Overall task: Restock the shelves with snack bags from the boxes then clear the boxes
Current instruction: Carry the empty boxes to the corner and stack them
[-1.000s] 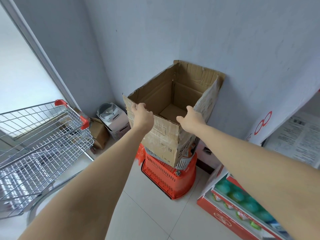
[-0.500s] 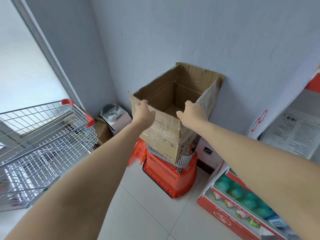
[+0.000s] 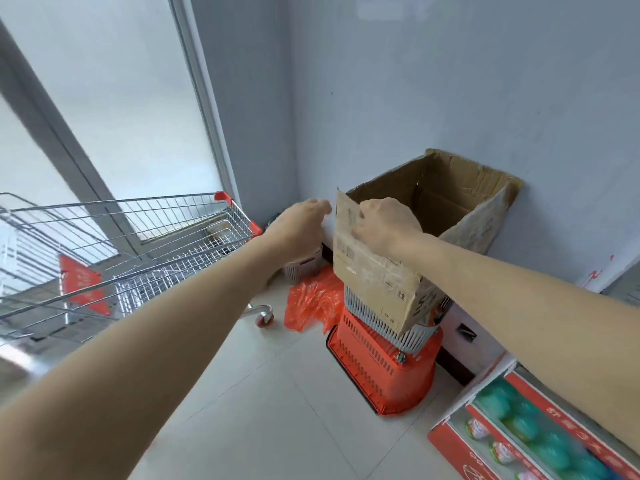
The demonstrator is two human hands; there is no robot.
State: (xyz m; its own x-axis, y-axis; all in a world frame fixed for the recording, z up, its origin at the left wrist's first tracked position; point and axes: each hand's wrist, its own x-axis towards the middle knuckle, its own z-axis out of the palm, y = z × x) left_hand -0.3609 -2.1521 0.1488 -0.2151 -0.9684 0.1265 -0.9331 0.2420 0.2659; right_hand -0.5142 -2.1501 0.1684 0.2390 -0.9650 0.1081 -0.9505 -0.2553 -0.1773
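An empty, open cardboard box (image 3: 377, 282) stands in the corner against the wall, resting in a grey basket (image 3: 412, 336) stacked on an orange basket (image 3: 381, 372). My right hand (image 3: 384, 223) grips the box's near top rim, fingers curled against the front panel. Just left of the box's near corner hovers my left hand (image 3: 304, 220), off the cardboard, with loosely curled fingers holding nothing. No snack bags are visible.
A wire shopping cart (image 3: 156, 244) with red corners stands at the left by the window. An orange plastic bag (image 3: 311, 299) and a small white basket (image 3: 301, 270) lie on the floor beside the stack. A red display carton (image 3: 467, 455) of teal items sits bottom right.
My left hand has let go of the box rim and moved off to the left. The right hand stays on the rim. My view has swung left and up.
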